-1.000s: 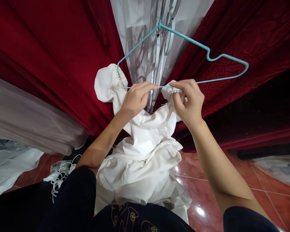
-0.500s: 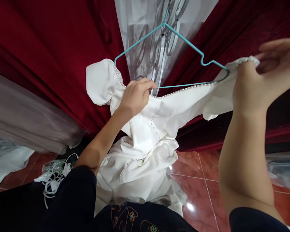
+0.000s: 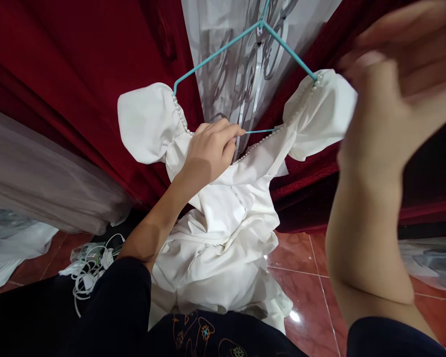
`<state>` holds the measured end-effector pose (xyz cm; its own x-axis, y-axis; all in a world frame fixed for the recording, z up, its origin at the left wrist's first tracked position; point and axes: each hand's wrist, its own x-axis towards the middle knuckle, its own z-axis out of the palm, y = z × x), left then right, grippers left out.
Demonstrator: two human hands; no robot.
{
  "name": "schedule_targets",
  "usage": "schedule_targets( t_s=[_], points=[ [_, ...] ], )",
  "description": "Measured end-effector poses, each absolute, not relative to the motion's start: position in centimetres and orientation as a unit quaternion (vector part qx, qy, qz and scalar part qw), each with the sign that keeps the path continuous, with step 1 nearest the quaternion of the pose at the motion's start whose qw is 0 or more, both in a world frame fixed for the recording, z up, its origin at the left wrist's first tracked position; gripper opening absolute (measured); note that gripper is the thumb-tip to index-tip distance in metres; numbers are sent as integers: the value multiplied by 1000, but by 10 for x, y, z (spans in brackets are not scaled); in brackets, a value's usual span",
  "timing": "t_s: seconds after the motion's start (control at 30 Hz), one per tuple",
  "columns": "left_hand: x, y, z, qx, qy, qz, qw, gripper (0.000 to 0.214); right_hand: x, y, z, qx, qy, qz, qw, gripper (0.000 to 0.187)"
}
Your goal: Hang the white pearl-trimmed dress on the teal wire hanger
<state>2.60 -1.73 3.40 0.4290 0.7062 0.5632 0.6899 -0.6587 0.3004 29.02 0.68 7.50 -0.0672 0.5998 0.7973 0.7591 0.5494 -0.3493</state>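
A white dress (image 3: 223, 218) with puffed sleeves and a pearl-trimmed neckline hangs on a teal wire hanger (image 3: 223, 47). Both sleeves sit over the hanger's ends. My left hand (image 3: 208, 151) is closed on the hanger's bottom bar and the neckline at the middle. My right hand (image 3: 397, 84) is raised close to the camera beside the right sleeve (image 3: 319, 116); it is blurred, its fingers look loosely spread, and nothing shows in it.
Dark red curtains (image 3: 78, 84) hang on both sides, with a sheer white curtain (image 3: 241, 29) between them. A grey fabric (image 3: 40, 183) lies at left. White cords (image 3: 89, 270) lie on the glossy red tiled floor (image 3: 305, 267). More pale cloth (image 3: 431, 263) lies at right.
My right hand pulled the right sleeve out along the hanger and over its end, then let go and rose toward the camera. The left hand stayed on the bar.
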Motion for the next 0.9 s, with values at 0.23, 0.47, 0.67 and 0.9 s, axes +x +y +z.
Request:
schedule_targets(
  t_s=[0.23,0.47,0.67,0.9],
  points=[
    [24,-13,23,858,356,370,-3,41,241,-19,2,-450,-764,-103,452,36],
    [-24,6,27,706,462,528,-99,46,219,-12,-36,-431,-731,-156,505,35],
    [-71,40,45,697,471,536,-71,35,225,-4,-32,-445,-730,-151,497,33],
    [-123,32,21,566,611,554,0,8,229,-17,-18,-442,-742,-84,498,30]
  ],
)
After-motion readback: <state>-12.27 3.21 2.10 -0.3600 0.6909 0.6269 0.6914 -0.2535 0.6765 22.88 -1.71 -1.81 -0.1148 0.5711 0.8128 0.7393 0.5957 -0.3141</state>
